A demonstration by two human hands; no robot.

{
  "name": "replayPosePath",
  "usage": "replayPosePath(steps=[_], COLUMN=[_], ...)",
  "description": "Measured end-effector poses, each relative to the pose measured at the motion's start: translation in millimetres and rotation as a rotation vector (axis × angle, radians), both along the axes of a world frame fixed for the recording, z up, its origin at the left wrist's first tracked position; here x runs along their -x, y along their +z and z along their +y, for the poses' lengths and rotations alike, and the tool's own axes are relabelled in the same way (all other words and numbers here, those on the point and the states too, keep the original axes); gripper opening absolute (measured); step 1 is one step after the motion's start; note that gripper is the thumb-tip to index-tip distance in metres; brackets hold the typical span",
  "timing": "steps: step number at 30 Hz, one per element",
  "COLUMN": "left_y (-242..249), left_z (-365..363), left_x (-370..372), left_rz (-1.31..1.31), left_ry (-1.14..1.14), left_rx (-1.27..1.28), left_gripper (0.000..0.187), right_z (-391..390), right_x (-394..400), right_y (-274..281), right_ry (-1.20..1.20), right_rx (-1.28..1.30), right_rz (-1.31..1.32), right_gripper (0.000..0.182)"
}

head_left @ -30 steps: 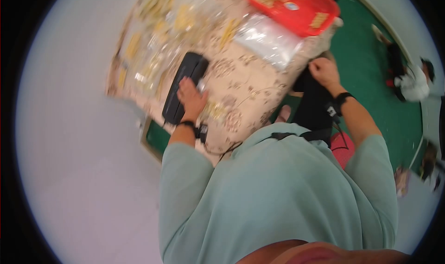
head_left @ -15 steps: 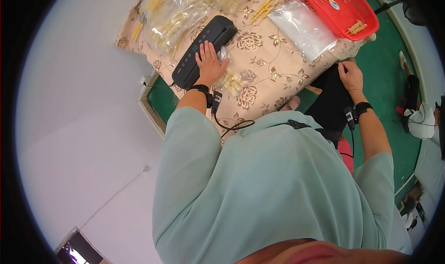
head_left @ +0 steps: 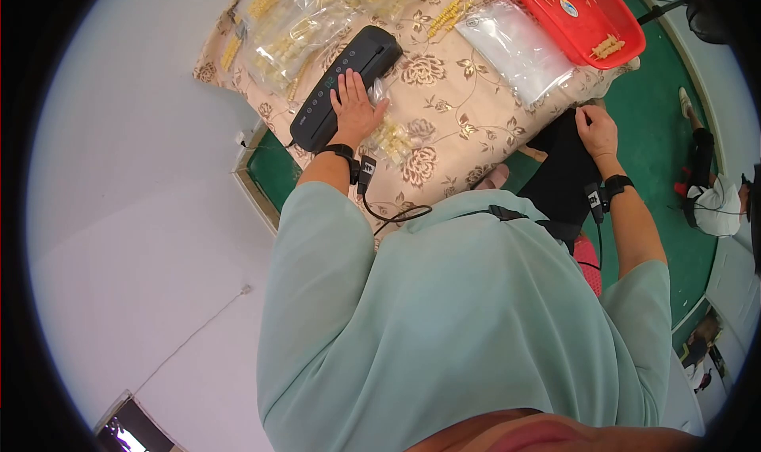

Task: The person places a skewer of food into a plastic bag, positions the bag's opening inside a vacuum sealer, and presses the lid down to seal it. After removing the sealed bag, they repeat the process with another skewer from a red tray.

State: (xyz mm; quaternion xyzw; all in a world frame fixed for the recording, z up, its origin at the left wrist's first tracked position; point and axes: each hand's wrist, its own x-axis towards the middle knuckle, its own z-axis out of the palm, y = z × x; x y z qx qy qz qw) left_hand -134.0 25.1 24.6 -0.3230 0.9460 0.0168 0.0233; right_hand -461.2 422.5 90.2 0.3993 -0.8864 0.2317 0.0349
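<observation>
My left hand (head_left: pixel 357 111) lies with its fingers outstretched on the black sealing machine (head_left: pixel 325 107), which shows a small lit display. A clear bag with pale pieces (head_left: pixel 392 140) lies beside that hand, its upper end running under the hand toward the machine. My right hand (head_left: pixel 598 131) rests on my black-clad thigh with its fingers curled in; whether anything is inside them is hidden.
Filled clear bags (head_left: pixel 289 44) lie at the back left of the flowered tablecloth (head_left: pixel 452 95). Empty clear bags (head_left: pixel 515 47) and yellow skewers (head_left: pixel 449 16) are further right. A red tray (head_left: pixel 587 24) holds skewers. A person (head_left: pixel 713 202) is at the far right.
The whole view has shifted slightly. Both hands keep the same places on the machine and the thigh.
</observation>
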Motion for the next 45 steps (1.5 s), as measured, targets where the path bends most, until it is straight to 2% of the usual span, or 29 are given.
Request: replayPosePath(steps=[36, 45], left_y=[2.1, -0.7], left_z=[-0.3, -3.1], left_x=[0.7, -0.1], left_rz=[-0.014, 0.019], left_ry=[0.006, 0.008], left_rx=[-0.039, -0.016], left_gripper=[0.095, 0.094], right_z=[3.1, -20.2], right_x=[-7.2, -2.9], right_y=[1.7, -1.0], right_ry=[-0.019, 0.041], right_rx=[0.02, 0.006], right_rz=[-0.003, -0.035], right_gripper=[0.015, 0.016])
